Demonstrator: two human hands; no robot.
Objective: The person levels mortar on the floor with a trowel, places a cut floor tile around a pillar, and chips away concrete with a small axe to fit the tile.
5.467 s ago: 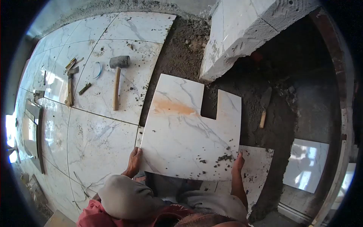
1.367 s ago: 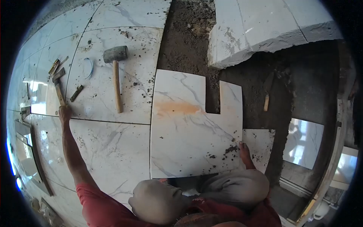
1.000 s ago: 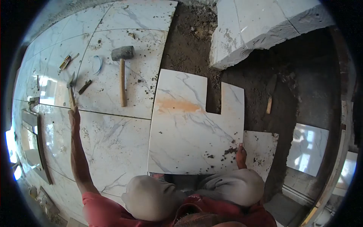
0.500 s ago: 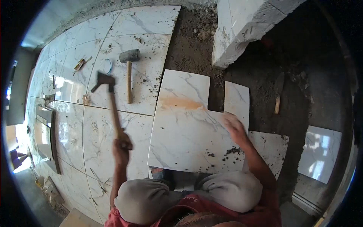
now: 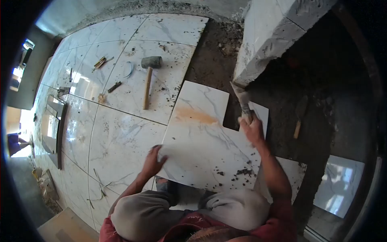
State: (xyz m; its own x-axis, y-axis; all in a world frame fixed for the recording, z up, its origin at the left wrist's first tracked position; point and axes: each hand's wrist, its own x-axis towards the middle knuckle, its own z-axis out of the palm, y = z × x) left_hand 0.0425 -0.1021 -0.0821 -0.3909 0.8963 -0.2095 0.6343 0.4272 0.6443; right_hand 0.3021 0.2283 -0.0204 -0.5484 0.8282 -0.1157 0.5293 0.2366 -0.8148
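Observation:
A large white marble-patterned tile (image 5: 201, 149) with a notch cut in its top right corner lies before my knees. It has an orange-brown smear and dark crumbs on it. At the tile's left edge is my left hand (image 5: 153, 161), empty, thumb and fingers apart. My right hand (image 5: 253, 130) is wrapped round a hatchet (image 5: 242, 96) above the notch side, its head pointing up and away; motion blurs it. Beneath that hand a narrow tile piece (image 5: 260, 117) shows in part.
A rubber mallet (image 5: 151, 63) lies on the laid floor tiles (image 5: 121, 133). A trowel (image 5: 299, 117) rests on the dark mortar bed. A rough white pillar (image 5: 270, 40) stands at the upper right. Another tile (image 5: 339, 185) lies at the right.
The hatchet has gone from my left hand to my right. My left hand has come down to the tile's left edge, and the view has shifted slightly.

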